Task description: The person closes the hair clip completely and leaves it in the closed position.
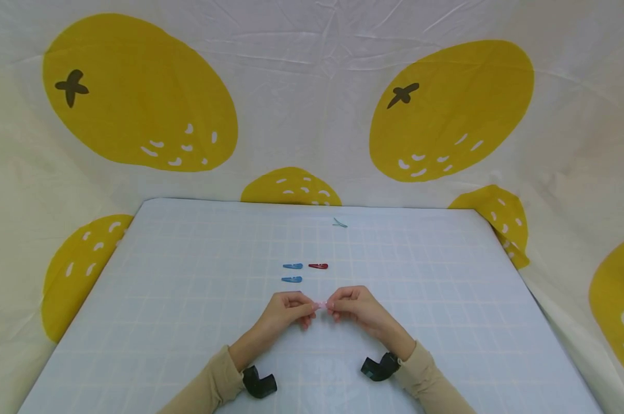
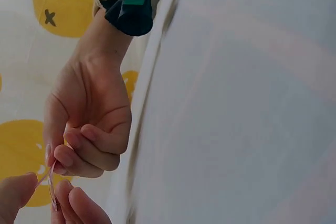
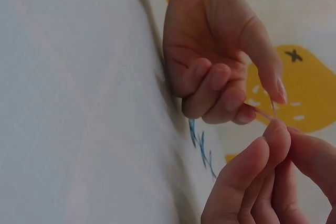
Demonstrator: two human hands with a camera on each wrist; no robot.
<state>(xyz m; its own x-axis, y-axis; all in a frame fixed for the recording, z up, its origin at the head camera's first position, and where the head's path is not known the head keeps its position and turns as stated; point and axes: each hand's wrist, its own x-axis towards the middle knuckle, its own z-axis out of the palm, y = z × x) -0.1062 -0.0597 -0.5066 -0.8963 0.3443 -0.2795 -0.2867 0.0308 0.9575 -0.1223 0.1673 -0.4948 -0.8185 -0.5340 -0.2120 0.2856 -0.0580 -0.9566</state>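
Observation:
A small pink hair clip (image 1: 320,305) is held between the two hands, above the near middle of the table. My left hand (image 1: 284,310) has one end of it between thumb and fingers. The thumb and fingertips of my right hand (image 1: 362,310) pinch the opposite end. In the left wrist view the two arms of the clip (image 2: 52,184) stand apart in a narrow V, spread toward the left hand. Its narrow end is partly hidden by the right fingertips.
Beyond the hands lie two blue hair clips (image 1: 293,266), one behind the other, and a dark red hair clip (image 1: 318,265). A teal clip (image 1: 340,223) lies spread near the table's far edge. The table (image 1: 187,322) has a pale checked cover; a fruit-patterned cloth (image 1: 301,115) hangs behind.

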